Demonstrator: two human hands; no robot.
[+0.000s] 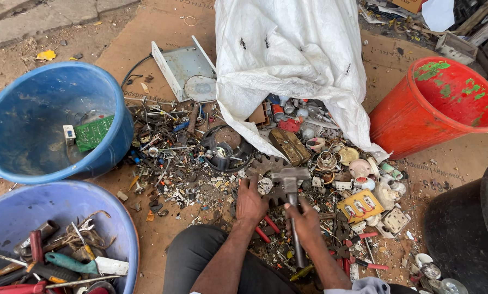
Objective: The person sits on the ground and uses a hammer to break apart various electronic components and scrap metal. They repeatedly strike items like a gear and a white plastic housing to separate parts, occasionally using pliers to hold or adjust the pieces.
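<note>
Fingers of the right hand (305, 222) were curled tight around the handle of a hammer (291, 188), its steel head resting over the scrap pile (200, 158) on the ground. Left hand (250, 201) pressed down on a small pale part (264, 186) just beside the hammer head, fingers bent and close together. A white sack (287, 60) spilled scrap behind them.

Hammer (289, 179): dull grey metal head, worn steel shaft. White sack (287, 60) at 12 o'clock: woven plastic, creased, grubby. Red bucket (407, 114) at 2: matt plastic, green paint flecks. Blue basin (119, 130) at 9: scuffed plastic w/ dusty film. Cardboard (146, 32) on ground: matt, rough.
</note>
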